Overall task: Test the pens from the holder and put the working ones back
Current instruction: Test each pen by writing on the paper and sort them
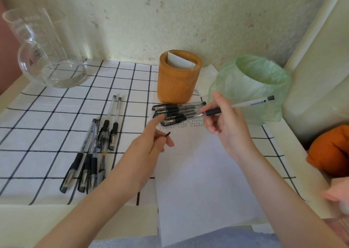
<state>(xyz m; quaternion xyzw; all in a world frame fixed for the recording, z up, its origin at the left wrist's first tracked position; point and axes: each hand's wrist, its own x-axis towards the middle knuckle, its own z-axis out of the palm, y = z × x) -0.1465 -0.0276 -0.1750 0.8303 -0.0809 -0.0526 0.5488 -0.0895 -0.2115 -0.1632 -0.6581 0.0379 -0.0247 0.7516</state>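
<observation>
Pen (245, 104) uncapped, pinched in right hand (226, 127) above far edge of paper (198, 172) (left hand (151, 140) pinches cap (167, 134)), looks like testing step, next needs tip lowered to scribble.

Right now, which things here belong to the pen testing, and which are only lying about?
For the job: pen in the right hand; cap in the left hand; pen holder; paper with test marks; row of pens beside the holder; heap of pens at left.

Lying about: glass carafe; green-lined bin (use unclear); orange cloth.
</observation>
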